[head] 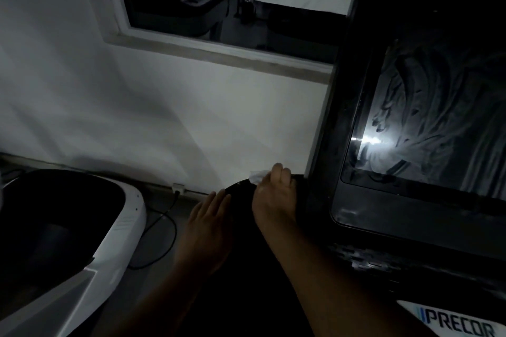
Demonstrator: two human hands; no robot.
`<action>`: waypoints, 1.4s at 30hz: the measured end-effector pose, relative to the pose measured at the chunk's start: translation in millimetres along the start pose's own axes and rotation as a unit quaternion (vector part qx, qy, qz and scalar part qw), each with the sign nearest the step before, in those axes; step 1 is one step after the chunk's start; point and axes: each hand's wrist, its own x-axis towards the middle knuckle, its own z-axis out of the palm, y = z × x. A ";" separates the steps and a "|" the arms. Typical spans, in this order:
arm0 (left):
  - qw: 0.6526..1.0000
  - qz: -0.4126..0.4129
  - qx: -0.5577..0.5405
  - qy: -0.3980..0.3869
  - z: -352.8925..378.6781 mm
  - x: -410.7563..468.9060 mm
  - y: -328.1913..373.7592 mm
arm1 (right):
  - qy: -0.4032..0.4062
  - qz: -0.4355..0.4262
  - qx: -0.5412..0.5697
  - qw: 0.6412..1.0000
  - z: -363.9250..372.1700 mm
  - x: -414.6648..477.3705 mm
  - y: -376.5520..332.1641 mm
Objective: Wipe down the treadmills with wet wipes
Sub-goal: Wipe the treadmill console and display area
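A black treadmill console (364, 227) fills the right side, its screen (438, 123) streaked with wet smears. My right hand (275, 194) grips a crumpled white wet wipe (257, 175) and presses it on the far end of a dark curved part (241, 191) of the treadmill, left of the console. My left hand (209, 223) lies flat on the same dark part, fingers straight, a little to the left of the right hand. The room is dim, and the dark surface below my arms cannot be made out.
A second machine with a white shell (120, 232) and a dark inside stands at lower left. A black cable (164, 224) runs over the floor to a wall socket (178, 187). A white wall (164, 107) and a window (219, 16) lie ahead.
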 end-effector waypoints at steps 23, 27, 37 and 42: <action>0.999 0.016 0.036 -0.016 -1.9 -2.8 -2.7 | -0.003 -0.011 0.067 0.998 6.5 -42.8 -23.3; 0.999 0.023 0.041 -0.017 -3.3 -3.0 -2.4 | 0.007 -0.012 0.071 0.997 7.6 -33.5 -17.9; 0.999 0.026 0.030 -0.004 -6.8 -2.7 2.0 | -0.042 0.044 0.066 0.996 -0.5 -1.9 -12.3; 0.999 0.013 0.036 -0.008 -0.2 -1.6 -2.6 | -0.046 0.005 0.080 0.996 -2.5 -34.7 -12.3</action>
